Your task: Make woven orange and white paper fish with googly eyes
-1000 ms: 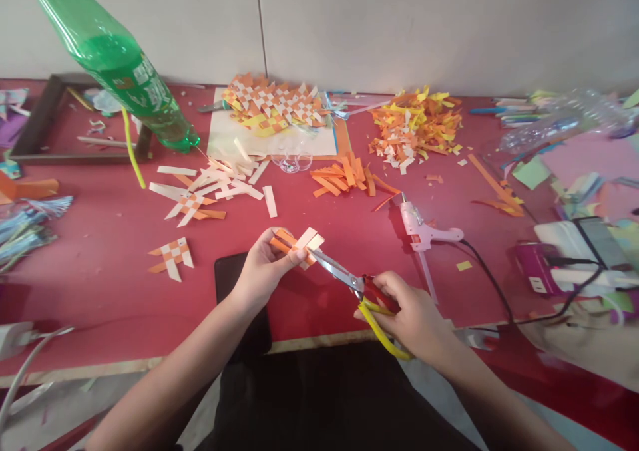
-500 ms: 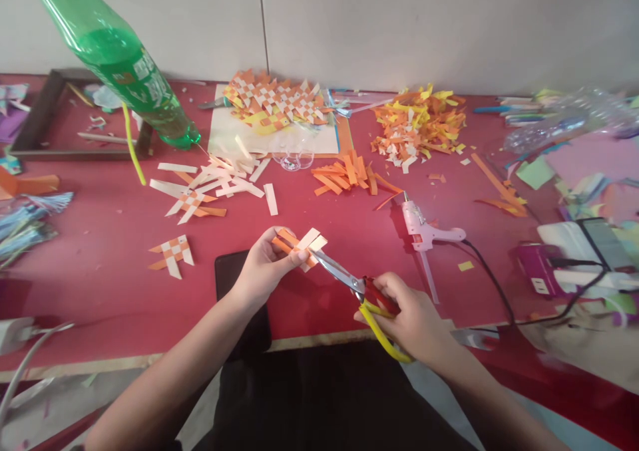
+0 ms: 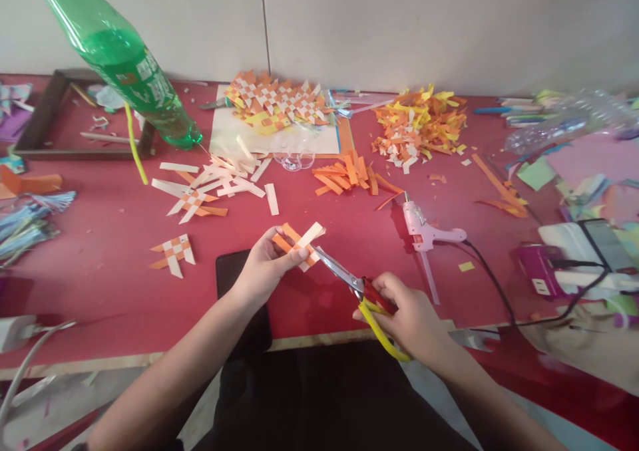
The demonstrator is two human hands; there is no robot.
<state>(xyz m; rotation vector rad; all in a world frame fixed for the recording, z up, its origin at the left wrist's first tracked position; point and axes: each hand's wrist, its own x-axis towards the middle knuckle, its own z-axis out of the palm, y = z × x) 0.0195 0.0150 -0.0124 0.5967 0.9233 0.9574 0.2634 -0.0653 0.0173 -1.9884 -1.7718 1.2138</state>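
My left hand (image 3: pixel 267 265) pinches a small woven piece of orange and cream paper strips (image 3: pixel 310 237) between thumb and fingers. My right hand (image 3: pixel 407 311) grips scissors (image 3: pixel 342 275) with one red and one yellow handle loop. The scissor tips touch the right side of the paper piece, and the blades look nearly closed. On the red table to the left lies a finished-looking woven paper fish (image 3: pixel 174 254). Behind it is another woven piece with long loose ends (image 3: pixel 192 201), beside a heap of cream strips (image 3: pixel 239 175). Orange strips (image 3: pixel 347 173) lie further right.
A black phone (image 3: pixel 234 271) lies under my left wrist. A pink glue gun (image 3: pixel 424 228) with a black cord rests to the right. A green bottle (image 3: pixel 144 85) stands at the back left by a dark tray (image 3: pixel 34 132). Paper scraps (image 3: pixel 422 125) are piled at the back.
A cream strip end on the held piece has shifted and now stands out as one narrower tab. The scissor blades seem slightly more closed; both hands stay almost in place.
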